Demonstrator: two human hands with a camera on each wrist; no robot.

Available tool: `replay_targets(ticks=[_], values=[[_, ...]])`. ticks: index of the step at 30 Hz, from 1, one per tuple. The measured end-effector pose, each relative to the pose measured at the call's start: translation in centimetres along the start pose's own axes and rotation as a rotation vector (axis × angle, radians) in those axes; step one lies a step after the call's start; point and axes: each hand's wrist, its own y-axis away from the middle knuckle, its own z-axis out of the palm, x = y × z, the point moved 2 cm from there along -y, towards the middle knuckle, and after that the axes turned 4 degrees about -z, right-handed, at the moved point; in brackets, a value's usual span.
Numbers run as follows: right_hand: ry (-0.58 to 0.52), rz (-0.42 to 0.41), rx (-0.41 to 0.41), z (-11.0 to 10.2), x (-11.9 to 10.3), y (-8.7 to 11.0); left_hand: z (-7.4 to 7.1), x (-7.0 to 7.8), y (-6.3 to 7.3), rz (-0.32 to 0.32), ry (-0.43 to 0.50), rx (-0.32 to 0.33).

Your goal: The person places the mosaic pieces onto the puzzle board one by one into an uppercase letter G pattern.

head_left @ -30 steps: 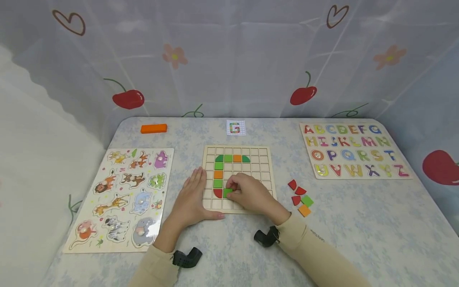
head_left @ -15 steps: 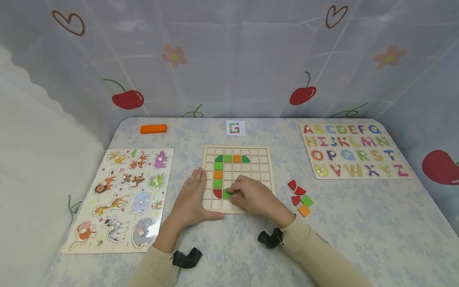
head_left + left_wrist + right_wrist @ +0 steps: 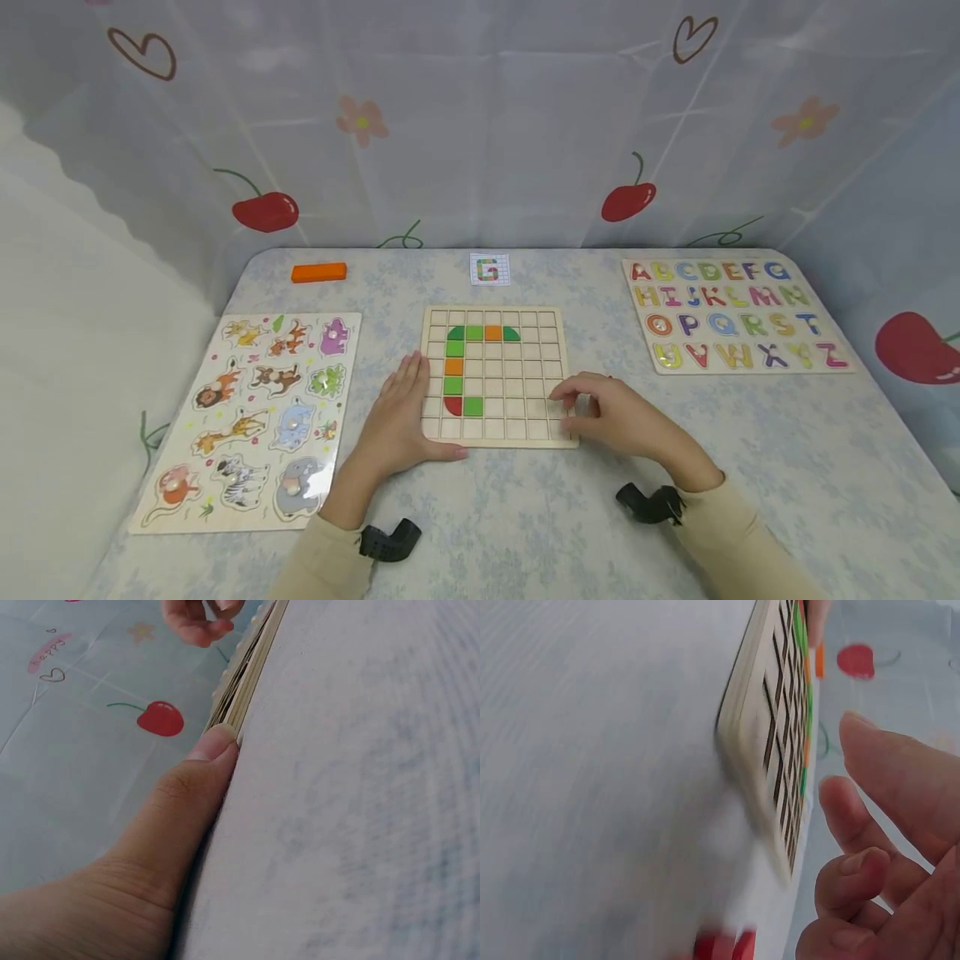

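A wooden grid board point(image 3: 525, 434) lies in the middle of the table. Coloured tiles sit in its cells: dark green corner pieces, green and orange squares, a red corner piece point(image 3: 453, 406) and beside it a green square tile point(image 3: 473, 407). My left hand point(image 3: 401, 417) rests at the board's left edge, fingers straight, its thumb point(image 3: 206, 754) along the front edge. Over the board's right edge hovers my right hand point(image 3: 618, 417), thumb and fingers apart with nothing between them. Red pieces point(image 3: 720, 945) show at the bottom of the right wrist view; in the head view this hand hides the loose pieces.
A pattern card point(image 3: 490, 269) lies behind the board, with an orange block point(image 3: 318, 272) farther left. An animal puzzle point(image 3: 247, 417) is at left and an alphabet puzzle point(image 3: 738, 317) at back right. A printed cloth point(image 3: 480, 125) hangs behind the table.
My right hand has let go of the green square tile, which now lies flat in the cell beside the red corner piece, and has moved right. The left hand stays put.
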Motion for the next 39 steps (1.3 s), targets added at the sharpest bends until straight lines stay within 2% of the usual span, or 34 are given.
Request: replay_targets(ticks=[6, 10, 14, 26, 32, 39], values=[[0.068, 0.107, 0.043, -2.2, 2.9, 3.5, -0.1, 0.0, 0.1, 0.015, 0.003, 0.014], [0.083, 0.130, 0.050, -3.1, 4.2, 5.4, -0.1, 0.1, 0.1, 0.018, 0.008, 0.014], [0.080, 0.131, 0.042, -3.4, 4.9, 6.4, -0.1, 0.2, 0.1, 0.019, 0.010, 0.012], [0.127, 0.132, 0.029, -3.1, 5.3, 6.3, -0.1, 0.3, 0.1, 0.007, 0.003, 0.005], [0.129, 0.175, 0.018, -3.0, 5.4, 6.0, -0.3, 0.3, 0.2, 0.012, 0.011, 0.005], [0.081, 0.214, 0.025, -3.0, 5.2, 5.7, -0.3, 0.4, 0.2, 0.009, 0.009, -0.001]])
